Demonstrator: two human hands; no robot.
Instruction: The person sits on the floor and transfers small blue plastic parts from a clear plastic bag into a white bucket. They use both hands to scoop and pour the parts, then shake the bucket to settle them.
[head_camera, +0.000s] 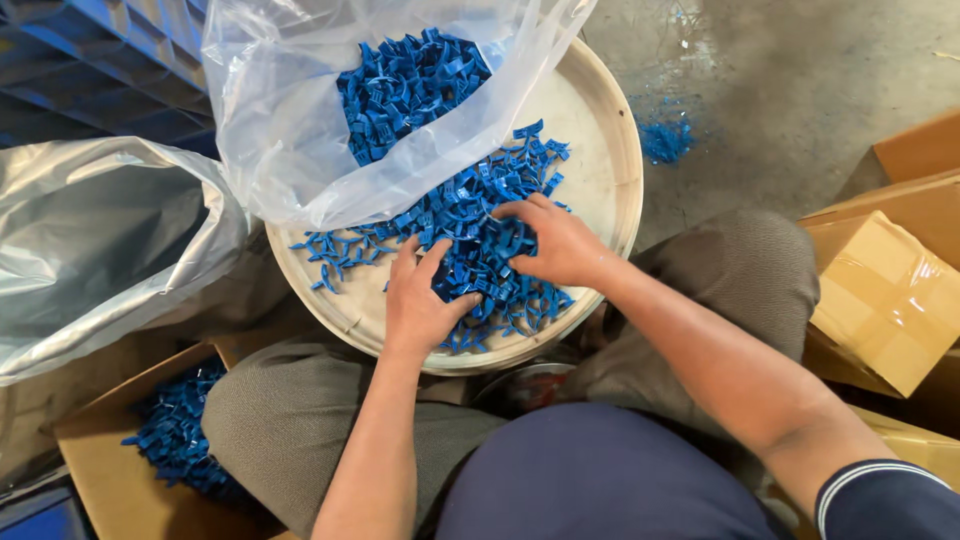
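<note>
1. Head view: left hand (420, 300) lies palm down on the blue clips (480, 250), at the near-left side of the pile; its fingers are bent and pressed into the pieces, and I cannot tell if one piece is pinched
2. Head view: right hand (555, 245) lies on the same pile from the right, fingers curled down and pointing to the left, toward the other hand; the clips are between and under both hands, so both are equally near
3. Head view: the pile rests on a round pale tray (620, 160) on the person's knees, and it runs in a band from the hands up and away to the open clear bag (290, 150), which holds more clips
4. Head view: a carton (110, 470) at the lower left, beside the left knee, also holds blue pieces; it is nearer to the left hand
</note>
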